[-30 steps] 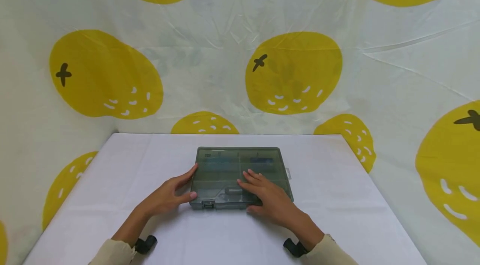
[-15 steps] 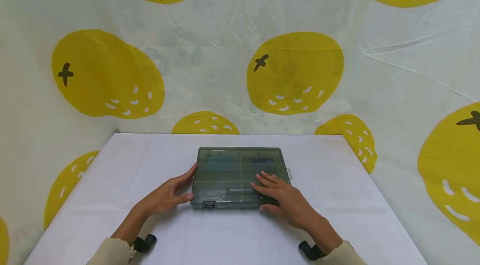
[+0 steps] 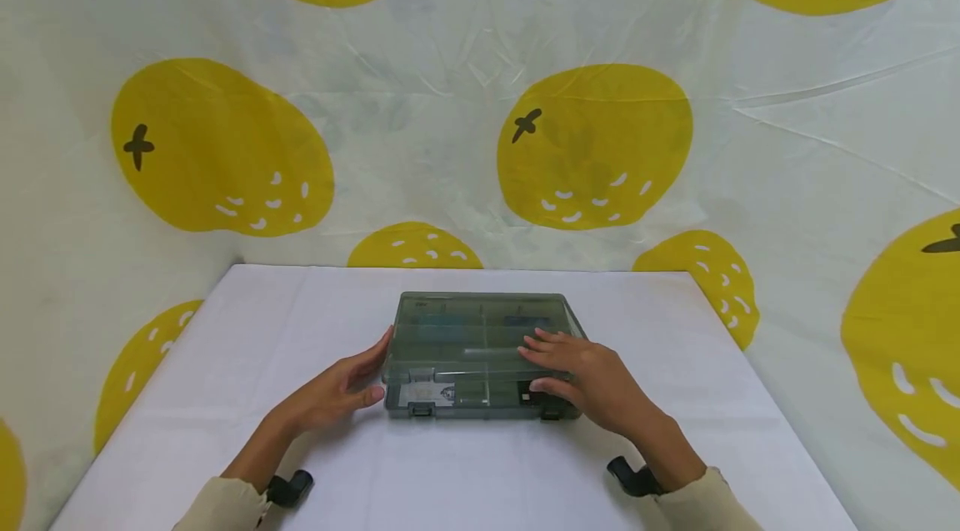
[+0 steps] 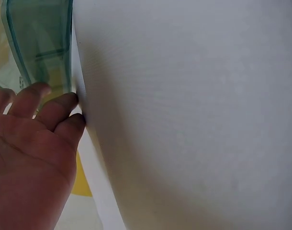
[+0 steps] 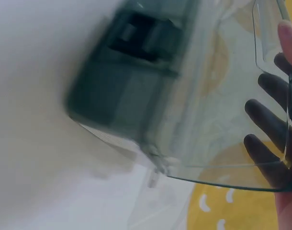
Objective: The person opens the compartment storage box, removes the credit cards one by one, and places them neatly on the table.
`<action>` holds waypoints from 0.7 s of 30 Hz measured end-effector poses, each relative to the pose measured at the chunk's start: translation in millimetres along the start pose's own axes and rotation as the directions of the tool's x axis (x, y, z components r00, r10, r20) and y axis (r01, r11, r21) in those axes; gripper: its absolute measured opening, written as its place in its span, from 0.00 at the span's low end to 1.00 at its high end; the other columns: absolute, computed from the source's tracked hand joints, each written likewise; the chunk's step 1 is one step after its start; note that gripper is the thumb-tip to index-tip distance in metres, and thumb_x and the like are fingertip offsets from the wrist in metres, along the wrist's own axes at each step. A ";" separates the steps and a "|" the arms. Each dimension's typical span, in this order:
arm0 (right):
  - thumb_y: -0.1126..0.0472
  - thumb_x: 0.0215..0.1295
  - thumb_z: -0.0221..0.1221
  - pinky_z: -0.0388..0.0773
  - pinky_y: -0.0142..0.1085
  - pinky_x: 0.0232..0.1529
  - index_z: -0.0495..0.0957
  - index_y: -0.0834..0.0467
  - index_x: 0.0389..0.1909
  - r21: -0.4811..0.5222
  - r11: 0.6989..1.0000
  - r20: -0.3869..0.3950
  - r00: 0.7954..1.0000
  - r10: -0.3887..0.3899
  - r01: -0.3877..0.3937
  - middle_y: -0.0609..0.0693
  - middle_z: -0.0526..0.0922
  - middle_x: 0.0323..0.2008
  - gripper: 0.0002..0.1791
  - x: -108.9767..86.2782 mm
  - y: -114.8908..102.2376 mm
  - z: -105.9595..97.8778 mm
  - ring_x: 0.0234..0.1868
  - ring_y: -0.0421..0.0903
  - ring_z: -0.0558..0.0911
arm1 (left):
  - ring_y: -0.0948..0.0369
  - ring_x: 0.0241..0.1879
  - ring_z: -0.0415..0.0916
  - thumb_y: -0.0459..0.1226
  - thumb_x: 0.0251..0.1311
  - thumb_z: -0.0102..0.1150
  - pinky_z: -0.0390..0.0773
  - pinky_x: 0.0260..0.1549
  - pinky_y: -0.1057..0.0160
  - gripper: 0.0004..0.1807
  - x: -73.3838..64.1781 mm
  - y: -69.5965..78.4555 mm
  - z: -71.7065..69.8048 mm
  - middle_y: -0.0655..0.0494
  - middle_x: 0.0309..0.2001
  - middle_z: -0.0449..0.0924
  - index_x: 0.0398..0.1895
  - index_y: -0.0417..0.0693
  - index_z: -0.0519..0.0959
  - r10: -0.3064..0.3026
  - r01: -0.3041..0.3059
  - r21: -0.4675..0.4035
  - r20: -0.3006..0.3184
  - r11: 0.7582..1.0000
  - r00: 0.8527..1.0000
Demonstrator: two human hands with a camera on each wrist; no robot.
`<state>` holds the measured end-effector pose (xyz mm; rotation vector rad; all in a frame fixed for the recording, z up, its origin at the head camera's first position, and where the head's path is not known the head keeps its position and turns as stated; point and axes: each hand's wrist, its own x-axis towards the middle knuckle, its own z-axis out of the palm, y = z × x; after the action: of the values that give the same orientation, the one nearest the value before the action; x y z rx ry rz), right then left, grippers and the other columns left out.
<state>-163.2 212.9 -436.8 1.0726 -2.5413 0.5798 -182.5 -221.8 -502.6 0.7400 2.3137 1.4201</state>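
One translucent grey-green plastic divided box [image 3: 487, 412] sits on the white-clothed surface [image 3: 390, 481], its see-through lid [image 3: 450, 352] already partway up, full opening apparently left; the right hand [image 3: 596, 377] pinches the lid, the left hand's [image 3: 337, 389] fingers loosely spread alongside.

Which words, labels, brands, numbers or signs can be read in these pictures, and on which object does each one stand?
No text can be read.
Small mark near the far left corner of the lid: too small to read.
Dark print on the white piece inside the box: too small to read.
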 end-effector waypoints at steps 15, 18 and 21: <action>0.63 0.46 0.80 0.88 0.36 0.51 0.89 0.51 0.58 0.028 0.999 -0.226 0.974 -0.011 0.018 0.43 0.93 0.49 0.32 20.4 28.2 -35.2 0.48 0.45 0.92 | 0.41 0.83 0.55 0.47 0.67 0.71 0.59 0.79 0.40 0.49 -2.7 8.3 3.5 0.48 0.84 0.57 0.85 0.47 0.56 -0.040 0.050 0.238 -0.049 0.970 0.998; 0.67 0.46 0.80 0.82 0.22 0.54 0.89 0.51 0.57 0.069 0.998 -0.257 0.966 0.027 -0.010 0.45 0.94 0.48 0.32 21.7 35.7 -41.6 0.47 0.45 0.91 | 0.44 0.84 0.53 0.47 0.66 0.72 0.57 0.80 0.39 0.51 -1.5 8.9 4.4 0.54 0.86 0.53 0.87 0.52 0.54 -0.040 0.049 0.231 -0.046 0.972 0.998; 0.68 0.47 0.80 0.76 0.15 0.55 0.90 0.50 0.57 0.083 0.996 -0.284 0.957 0.061 -0.039 0.45 0.94 0.47 0.31 23.6 42.4 -46.7 0.48 0.43 0.89 | 0.46 0.85 0.52 0.47 0.65 0.73 0.56 0.79 0.38 0.53 -1.1 8.8 5.1 0.58 0.86 0.52 0.87 0.54 0.52 -0.050 0.059 0.228 -0.045 0.972 0.998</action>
<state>-203.8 248.1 -396.2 0.8780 -2.3151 0.7905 -176.7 -215.5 -497.1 0.7105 2.5368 1.1656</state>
